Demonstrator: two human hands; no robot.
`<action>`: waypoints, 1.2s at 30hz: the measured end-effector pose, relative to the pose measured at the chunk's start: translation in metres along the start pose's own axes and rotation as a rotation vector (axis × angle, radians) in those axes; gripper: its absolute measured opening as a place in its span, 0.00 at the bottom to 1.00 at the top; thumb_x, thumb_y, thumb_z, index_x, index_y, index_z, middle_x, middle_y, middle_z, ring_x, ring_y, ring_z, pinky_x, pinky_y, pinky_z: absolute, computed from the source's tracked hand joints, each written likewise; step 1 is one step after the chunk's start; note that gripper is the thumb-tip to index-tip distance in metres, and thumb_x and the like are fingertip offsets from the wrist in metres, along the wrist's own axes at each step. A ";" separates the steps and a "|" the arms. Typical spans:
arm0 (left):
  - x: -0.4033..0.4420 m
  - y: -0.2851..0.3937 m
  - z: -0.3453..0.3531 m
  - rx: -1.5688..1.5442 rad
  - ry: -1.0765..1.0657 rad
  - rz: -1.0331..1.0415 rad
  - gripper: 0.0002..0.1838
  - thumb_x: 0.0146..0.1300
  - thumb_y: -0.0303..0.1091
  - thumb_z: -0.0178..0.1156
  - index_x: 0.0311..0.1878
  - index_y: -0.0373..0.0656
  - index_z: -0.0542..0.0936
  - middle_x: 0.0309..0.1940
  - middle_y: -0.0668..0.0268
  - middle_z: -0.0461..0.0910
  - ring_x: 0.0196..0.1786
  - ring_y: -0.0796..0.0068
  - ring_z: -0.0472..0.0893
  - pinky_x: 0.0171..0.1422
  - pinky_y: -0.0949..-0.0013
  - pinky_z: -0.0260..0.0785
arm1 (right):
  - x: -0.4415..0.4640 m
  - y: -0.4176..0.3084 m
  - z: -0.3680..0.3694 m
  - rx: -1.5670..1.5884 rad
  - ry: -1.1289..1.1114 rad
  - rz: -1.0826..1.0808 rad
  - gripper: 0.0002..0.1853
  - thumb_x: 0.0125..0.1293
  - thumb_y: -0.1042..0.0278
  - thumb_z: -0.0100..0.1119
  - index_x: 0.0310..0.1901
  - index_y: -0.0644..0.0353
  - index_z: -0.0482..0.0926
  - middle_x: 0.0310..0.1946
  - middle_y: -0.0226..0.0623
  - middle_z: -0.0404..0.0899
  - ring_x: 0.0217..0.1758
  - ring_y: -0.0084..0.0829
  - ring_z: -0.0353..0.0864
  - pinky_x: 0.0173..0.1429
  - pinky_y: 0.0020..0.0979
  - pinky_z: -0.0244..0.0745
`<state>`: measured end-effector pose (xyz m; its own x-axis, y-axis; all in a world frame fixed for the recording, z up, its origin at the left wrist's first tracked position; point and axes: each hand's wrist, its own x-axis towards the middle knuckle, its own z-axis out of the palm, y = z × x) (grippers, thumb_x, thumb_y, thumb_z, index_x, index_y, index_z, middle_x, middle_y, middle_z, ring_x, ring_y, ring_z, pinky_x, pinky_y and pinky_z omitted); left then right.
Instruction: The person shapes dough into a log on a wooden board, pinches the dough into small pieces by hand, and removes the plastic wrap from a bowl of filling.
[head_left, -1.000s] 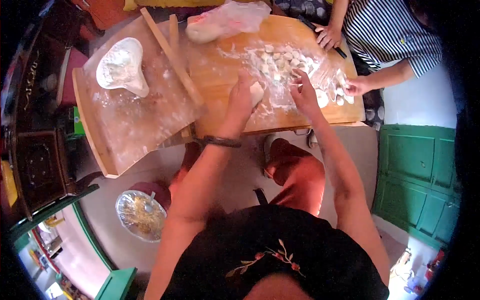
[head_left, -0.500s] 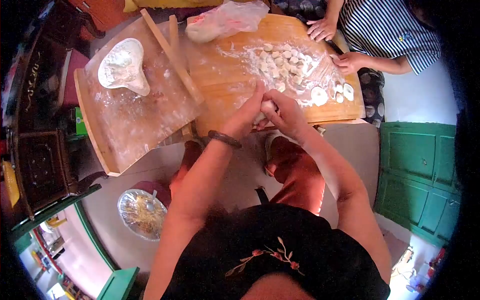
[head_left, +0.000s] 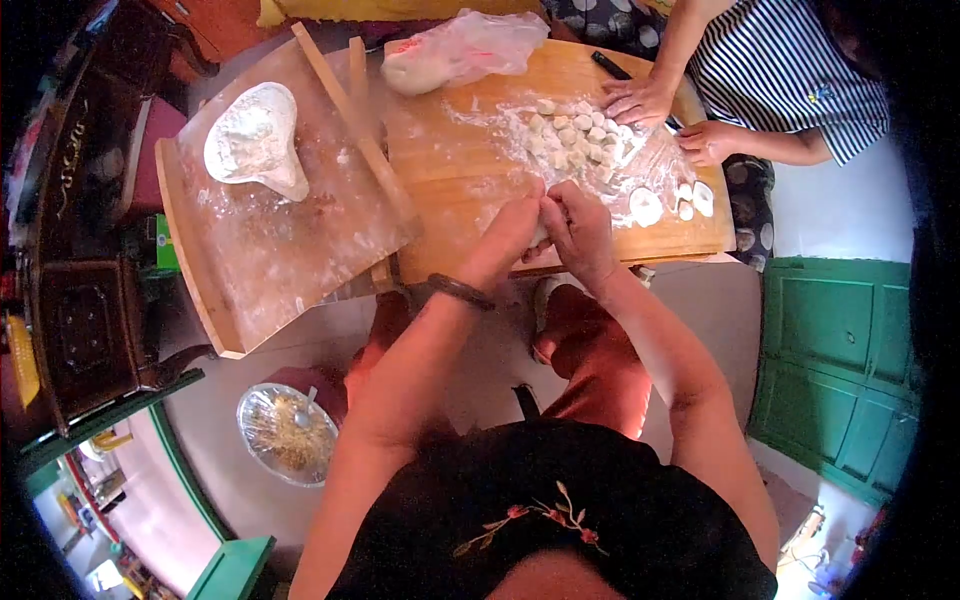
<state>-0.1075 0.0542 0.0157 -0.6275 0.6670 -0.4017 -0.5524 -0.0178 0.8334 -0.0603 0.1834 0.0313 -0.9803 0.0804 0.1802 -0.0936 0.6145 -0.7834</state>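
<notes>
My left hand [head_left: 513, 232] and my right hand [head_left: 583, 232] meet over the near edge of the wooden board [head_left: 440, 150]. Fingers of both are closed around a piece of dough [head_left: 540, 236], mostly hidden between them. Beyond my hands, several small cut dough pieces [head_left: 575, 140] lie in a floured patch. To their right are a flat round wrapper [head_left: 645, 207], a second wrapper [head_left: 703, 198] and small dough pieces [head_left: 685, 210] between the two.
A co-worker's hands [head_left: 640, 102] rest by a dark-handled tool [head_left: 610, 66] at the upper right. A flour bowl [head_left: 250, 138] sits on the left board [head_left: 290, 250]. A plastic bag [head_left: 490, 45] lies at the back. Below left stands a foil-lined bowl [head_left: 288, 435].
Apart a second ago, my hands came together around the dough and now press closer. The co-worker's one hand moved onto the tool and near the dough pieces, the other shifted up from the wrappers.
</notes>
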 end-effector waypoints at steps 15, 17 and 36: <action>0.002 -0.021 0.025 0.071 0.229 0.423 0.21 0.69 0.47 0.48 0.28 0.38 0.74 0.17 0.66 0.69 0.22 0.78 0.67 0.25 0.69 0.60 | 0.000 -0.007 -0.001 0.132 0.231 0.033 0.13 0.67 0.65 0.52 0.28 0.63 0.69 0.19 0.34 0.64 0.24 0.21 0.65 0.28 0.28 0.63; 0.012 -0.029 0.016 0.478 0.280 0.613 0.19 0.68 0.44 0.48 0.29 0.37 0.73 0.19 0.60 0.70 0.23 0.75 0.67 0.26 0.66 0.61 | 0.004 -0.014 -0.005 0.092 0.261 0.092 0.15 0.68 0.65 0.50 0.26 0.63 0.66 0.18 0.33 0.61 0.24 0.22 0.60 0.28 0.27 0.61; -0.011 0.008 -0.032 -0.297 0.176 0.103 0.22 0.71 0.52 0.41 0.46 0.42 0.73 0.23 0.69 0.73 0.22 0.82 0.68 0.23 0.79 0.57 | 0.047 0.060 0.018 -0.224 0.057 0.072 0.08 0.68 0.68 0.46 0.45 0.60 0.71 0.30 0.43 0.76 0.34 0.36 0.76 0.40 0.33 0.70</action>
<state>-0.1220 0.0231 0.0145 -0.7586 0.5128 -0.4020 -0.6006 -0.3108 0.7367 -0.1155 0.2099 -0.0177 -0.9712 0.1704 0.1665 0.0234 0.7636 -0.6453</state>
